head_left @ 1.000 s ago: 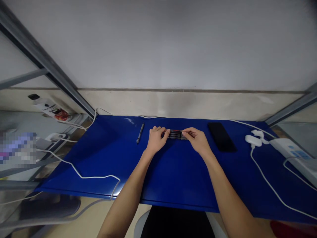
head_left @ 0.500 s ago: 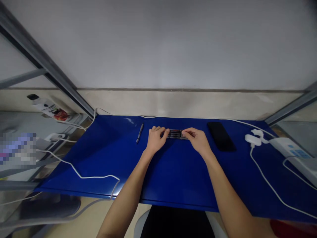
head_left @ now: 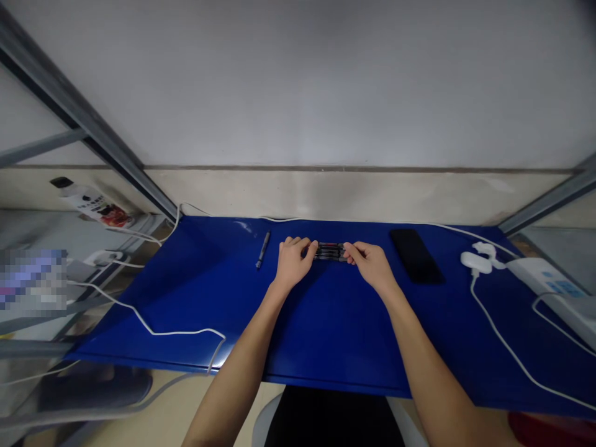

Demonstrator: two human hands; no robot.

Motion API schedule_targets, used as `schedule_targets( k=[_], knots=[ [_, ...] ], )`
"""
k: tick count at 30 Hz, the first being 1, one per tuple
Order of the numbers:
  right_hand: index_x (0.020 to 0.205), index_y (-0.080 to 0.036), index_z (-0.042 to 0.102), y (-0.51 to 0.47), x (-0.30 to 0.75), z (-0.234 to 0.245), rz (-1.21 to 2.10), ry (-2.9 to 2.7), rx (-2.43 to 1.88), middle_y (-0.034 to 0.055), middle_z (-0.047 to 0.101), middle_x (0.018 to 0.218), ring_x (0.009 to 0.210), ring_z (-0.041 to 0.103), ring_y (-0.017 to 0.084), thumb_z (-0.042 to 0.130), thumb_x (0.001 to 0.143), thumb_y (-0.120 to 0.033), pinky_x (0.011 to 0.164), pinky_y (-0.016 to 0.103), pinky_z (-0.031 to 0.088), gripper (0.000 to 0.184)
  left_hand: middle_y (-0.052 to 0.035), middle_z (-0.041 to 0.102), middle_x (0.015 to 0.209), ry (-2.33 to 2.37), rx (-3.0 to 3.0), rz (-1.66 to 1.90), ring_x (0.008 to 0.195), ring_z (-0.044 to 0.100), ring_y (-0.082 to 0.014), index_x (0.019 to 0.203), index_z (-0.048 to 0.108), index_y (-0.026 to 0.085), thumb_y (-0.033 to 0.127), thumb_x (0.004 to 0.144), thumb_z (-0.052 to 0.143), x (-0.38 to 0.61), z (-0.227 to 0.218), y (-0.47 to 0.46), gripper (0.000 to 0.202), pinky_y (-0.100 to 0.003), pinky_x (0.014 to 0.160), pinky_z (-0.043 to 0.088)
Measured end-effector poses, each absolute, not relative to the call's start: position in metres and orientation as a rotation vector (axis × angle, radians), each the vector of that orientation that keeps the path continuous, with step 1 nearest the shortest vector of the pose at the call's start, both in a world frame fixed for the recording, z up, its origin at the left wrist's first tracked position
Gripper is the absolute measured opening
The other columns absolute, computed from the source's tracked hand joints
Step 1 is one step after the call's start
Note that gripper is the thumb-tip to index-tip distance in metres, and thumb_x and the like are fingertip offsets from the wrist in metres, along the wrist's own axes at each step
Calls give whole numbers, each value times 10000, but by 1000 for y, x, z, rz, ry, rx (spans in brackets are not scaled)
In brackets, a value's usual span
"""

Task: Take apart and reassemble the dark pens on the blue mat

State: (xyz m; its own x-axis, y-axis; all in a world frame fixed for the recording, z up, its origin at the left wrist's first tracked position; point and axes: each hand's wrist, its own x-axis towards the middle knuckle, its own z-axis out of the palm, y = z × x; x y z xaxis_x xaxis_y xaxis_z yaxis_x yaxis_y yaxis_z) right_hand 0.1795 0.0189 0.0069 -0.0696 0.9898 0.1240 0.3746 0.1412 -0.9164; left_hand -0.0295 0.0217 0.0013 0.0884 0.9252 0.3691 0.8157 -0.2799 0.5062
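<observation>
A bundle of dark pens (head_left: 330, 251) with red markings lies crosswise on the blue desktop (head_left: 195, 298). My left hand (head_left: 293, 262) holds its left end, and my right hand (head_left: 370, 266) holds its right end. The fingers hide both ends of the bundle. To the left of my left hand, a single dark pen (head_left: 263, 249) lies apart on the blue surface, angled slightly.
A black smartphone (head_left: 414, 256) lies face down or dark to the right of my right hand. Further right are a white charger (head_left: 475, 262) and a white power strip (head_left: 542, 277). White cables (head_left: 153, 332) trail across the desktop. Grey metal frame bars flank it.
My hands have drawn slightly apart at the fingertips, and their grip on the bundle looks slightly shifted. The bundle stays in nearly the same place.
</observation>
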Motion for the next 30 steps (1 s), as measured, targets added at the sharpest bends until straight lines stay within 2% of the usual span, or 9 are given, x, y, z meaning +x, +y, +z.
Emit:
schedule_targets(
  k=[6,13,18,25,30],
  knots=[
    [857,-212,662,19,178,7,993,-1498,-1267,49,700,816,749,676,210,685,787,-459,718,357,551,257,-26,576,680,1782,2184,952,755,480,-189,702,571,206,439,985,404,-30,2,22,403,-321,728,304],
    [721,-195,666,19,179,8,901,-1593,-1371,43,657,665,662,646,197,555,879,-512,684,349,521,371,-29,579,685,1773,2192,947,764,479,-192,715,582,207,443,988,396,-30,1,22,405,-322,731,303],
    [847,-211,672,18,175,6,928,-1572,-1294,54,709,831,738,663,207,659,814,-458,720,352,531,249,-56,600,767,1787,2291,861,825,487,-214,788,610,208,445,997,369,-28,2,18,397,-342,740,292],
    [757,-214,664,13,163,4,933,-1707,-1311,31,669,694,656,634,194,580,864,-497,639,318,484,314,-74,606,887,1632,2487,717,880,470,-227,900,597,203,432,1016,313,-22,5,12,383,-354,747,285],
    [915,-220,689,17,169,5,884,-1700,-1309,57,702,802,752,660,216,496,910,-513,698,330,495,352,-60,604,882,1627,2482,717,887,470,-221,897,585,204,458,1009,327,-22,4,13,378,-350,757,290]
  ],
)
